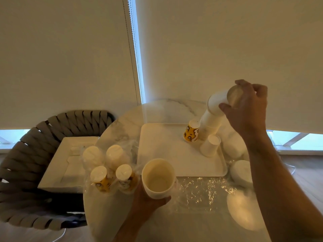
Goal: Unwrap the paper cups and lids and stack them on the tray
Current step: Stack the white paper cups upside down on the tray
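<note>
Right hand [248, 109] grips upside-down white cup [220, 102] atop tall white cup stack [208, 123] on far right part of tray [174, 154]. Yellow patterned cup [190, 131] touching stack's left side; short white cup [210, 145] upside down just in front. Left hand [148, 205] holds open white cup [158, 178] at tray's near edge. Four wrapped cup stacks [110, 168] left of tray. Crinkled plastic wrap [202, 193] on marble table [127, 123]. Woven chair [22, 165] at left.

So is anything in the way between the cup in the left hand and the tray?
Nothing visible. The left hand holds the white cup just before the tray's near edge, which is bare. The cups already there stand at the far right corner.
</note>
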`<state>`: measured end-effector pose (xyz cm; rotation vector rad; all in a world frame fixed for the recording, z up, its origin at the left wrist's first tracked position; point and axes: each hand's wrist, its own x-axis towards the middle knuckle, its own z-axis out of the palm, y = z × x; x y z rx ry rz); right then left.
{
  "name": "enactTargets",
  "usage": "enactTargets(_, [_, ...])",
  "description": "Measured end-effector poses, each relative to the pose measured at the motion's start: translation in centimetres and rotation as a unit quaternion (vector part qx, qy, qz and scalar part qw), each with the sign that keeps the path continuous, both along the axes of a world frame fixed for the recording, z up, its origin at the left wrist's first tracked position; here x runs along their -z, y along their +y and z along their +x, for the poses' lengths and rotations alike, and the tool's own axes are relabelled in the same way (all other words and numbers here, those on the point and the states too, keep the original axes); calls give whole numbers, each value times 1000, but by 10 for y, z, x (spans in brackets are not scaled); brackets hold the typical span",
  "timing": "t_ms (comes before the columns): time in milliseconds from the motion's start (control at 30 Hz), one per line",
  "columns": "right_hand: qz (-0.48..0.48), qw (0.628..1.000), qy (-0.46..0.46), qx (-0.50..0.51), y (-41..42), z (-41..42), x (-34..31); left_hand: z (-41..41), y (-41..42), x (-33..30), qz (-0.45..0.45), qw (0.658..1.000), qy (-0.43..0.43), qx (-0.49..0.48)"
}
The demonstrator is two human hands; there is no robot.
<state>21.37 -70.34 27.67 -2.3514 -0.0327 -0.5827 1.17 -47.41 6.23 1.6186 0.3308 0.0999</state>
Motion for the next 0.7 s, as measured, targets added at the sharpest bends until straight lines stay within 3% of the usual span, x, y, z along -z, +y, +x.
enactTargets(467, [-103,991,-5,-83,-26,63,22,0,-5,2,-6,1000,1,-12])
enactTargets(633, [-168,971,146,-90,-26,69,52,0,-5,0,-7,1000,-6,-14])
enactTargets(700, [-164,970,162,-84,-26,67,58,-1,-4,-3,-13,1000,3,-14])
